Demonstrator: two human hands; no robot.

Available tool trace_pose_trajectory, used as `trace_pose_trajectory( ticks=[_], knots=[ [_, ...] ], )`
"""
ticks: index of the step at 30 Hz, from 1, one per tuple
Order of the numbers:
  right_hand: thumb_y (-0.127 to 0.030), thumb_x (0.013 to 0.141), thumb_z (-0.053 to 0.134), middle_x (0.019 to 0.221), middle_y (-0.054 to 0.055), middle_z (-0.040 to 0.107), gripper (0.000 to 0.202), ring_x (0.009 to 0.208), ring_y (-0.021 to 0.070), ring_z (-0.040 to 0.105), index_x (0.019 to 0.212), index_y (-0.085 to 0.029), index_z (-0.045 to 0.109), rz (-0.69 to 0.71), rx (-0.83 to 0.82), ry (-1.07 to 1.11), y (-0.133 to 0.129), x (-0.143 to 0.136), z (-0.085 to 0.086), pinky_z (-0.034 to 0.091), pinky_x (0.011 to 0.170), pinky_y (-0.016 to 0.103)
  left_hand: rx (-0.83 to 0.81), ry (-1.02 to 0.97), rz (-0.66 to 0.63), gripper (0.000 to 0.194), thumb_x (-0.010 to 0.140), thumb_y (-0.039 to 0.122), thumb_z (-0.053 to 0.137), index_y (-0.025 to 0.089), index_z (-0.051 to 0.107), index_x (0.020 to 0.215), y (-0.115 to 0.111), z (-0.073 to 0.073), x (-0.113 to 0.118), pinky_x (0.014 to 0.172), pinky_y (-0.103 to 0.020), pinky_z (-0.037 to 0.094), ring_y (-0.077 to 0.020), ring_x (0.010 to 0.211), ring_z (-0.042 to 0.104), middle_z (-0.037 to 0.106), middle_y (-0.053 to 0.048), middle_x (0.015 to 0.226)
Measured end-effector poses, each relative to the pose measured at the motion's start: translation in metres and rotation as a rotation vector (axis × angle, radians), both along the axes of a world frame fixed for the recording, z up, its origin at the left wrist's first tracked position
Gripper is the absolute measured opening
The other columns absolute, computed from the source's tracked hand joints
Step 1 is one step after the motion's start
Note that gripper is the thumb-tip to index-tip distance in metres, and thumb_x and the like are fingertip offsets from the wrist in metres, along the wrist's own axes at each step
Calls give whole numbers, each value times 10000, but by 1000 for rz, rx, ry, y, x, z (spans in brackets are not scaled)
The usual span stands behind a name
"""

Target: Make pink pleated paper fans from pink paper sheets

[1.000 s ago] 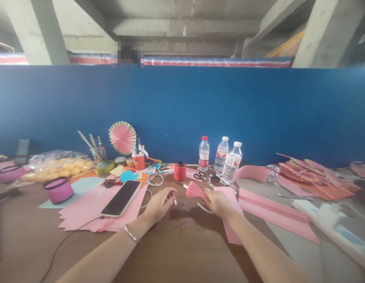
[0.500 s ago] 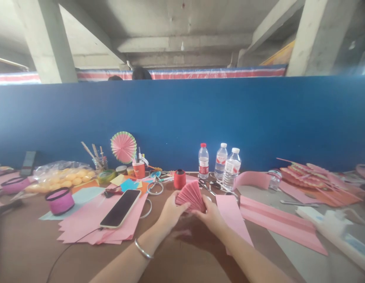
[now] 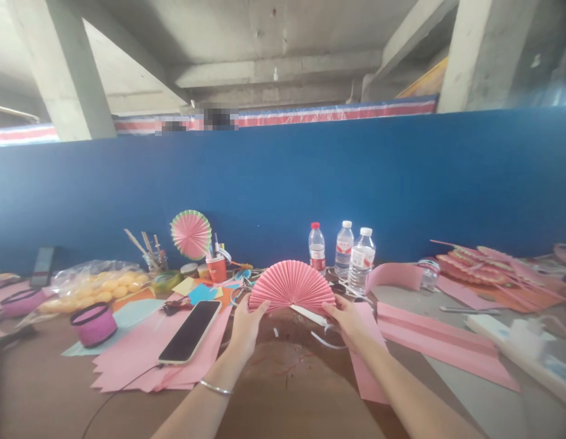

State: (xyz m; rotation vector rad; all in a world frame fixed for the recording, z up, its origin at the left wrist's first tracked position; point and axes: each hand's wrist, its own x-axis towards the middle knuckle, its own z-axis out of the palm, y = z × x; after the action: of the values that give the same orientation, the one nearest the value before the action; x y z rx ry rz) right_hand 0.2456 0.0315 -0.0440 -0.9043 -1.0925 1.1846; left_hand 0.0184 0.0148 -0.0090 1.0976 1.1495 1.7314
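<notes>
A pink pleated paper fan [image 3: 292, 283] is spread into a half circle above the brown table, its folds meeting at the lower middle. My left hand [image 3: 247, 320] pinches its left end, thumb on the front. At the opposite end my right hand [image 3: 349, 318] grips the pleats the same way. Beneath the fan lie a white strip [image 3: 308, 314] and a curved white cord [image 3: 329, 342]. A flat pink paper sheet [image 3: 369, 366] passes under my right forearm. The red spool seen earlier is hidden behind the fan.
Left of my hands, a phone [image 3: 191, 332] rests on pink paper sheets [image 3: 122, 366]. Water bottles [image 3: 361, 262] stand against the blue partition [image 3: 274, 189]. Folded pink paper [image 3: 443, 344] and a white power strip [image 3: 516, 353] lie right. A round pink fan [image 3: 191, 235] stands behind an orange cup [image 3: 216, 268].
The pleated paper has gone from a narrow bunched fan to a wide half circle. My hands have moved apart, left and right, still holding its ends.
</notes>
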Motion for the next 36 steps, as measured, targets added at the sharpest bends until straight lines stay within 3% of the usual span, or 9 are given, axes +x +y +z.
trace_pose_trajectory(
  ticks=[8, 13, 18, 23, 29, 36],
  knots=[
    [-241, 606, 749, 733, 1, 652, 329, 620, 146, 580, 914, -195, 640, 64, -41, 143, -10, -13, 5, 449, 577, 247, 87, -262, -103, 402, 658, 251, 733, 176, 581, 1022, 4, -17, 8, 755, -292, 507, -154, 798, 639, 668, -45, 910],
    [-279, 606, 754, 778, -2, 658, 277, 696, 167, 616, 844, -216, 625, 47, -67, 291, -11, -31, -7, 473, 646, 273, 109, -377, -186, 363, 663, 219, 738, 186, 601, 998, -5, -20, 23, 852, -295, 477, -155, 890, 630, 663, -44, 974],
    [-260, 599, 769, 758, 5, 671, 310, 662, 166, 621, 869, -208, 627, 53, -86, 332, -13, -43, -13, 473, 620, 272, 68, -407, -270, 315, 675, 220, 730, 172, 632, 971, -15, -20, 33, 795, -297, 490, -177, 856, 635, 676, -64, 966],
    [-254, 624, 761, 961, 63, 684, 446, 828, 231, 636, 1028, -204, 579, 63, -59, 338, -21, -45, -5, 494, 688, 334, 13, -394, -256, 296, 652, 204, 743, 156, 651, 929, -13, -29, 32, 664, -233, 473, -143, 732, 624, 690, -47, 854],
    [-226, 626, 766, 1076, 79, 649, 594, 971, 265, 607, 1146, -224, 481, 83, 13, 400, -29, -51, -4, 481, 815, 398, -17, -384, -286, 347, 631, 170, 754, 160, 632, 956, -15, -34, 33, 694, -264, 474, -167, 740, 629, 688, -42, 821],
    [-241, 598, 780, 1049, 90, 659, 633, 938, 281, 628, 1148, -208, 468, 96, 37, 395, -39, -64, 1, 489, 819, 414, 10, -411, -353, 377, 631, 189, 745, 196, 613, 984, -25, -30, 44, 709, -324, 497, -226, 791, 650, 689, -58, 882]
  ],
)
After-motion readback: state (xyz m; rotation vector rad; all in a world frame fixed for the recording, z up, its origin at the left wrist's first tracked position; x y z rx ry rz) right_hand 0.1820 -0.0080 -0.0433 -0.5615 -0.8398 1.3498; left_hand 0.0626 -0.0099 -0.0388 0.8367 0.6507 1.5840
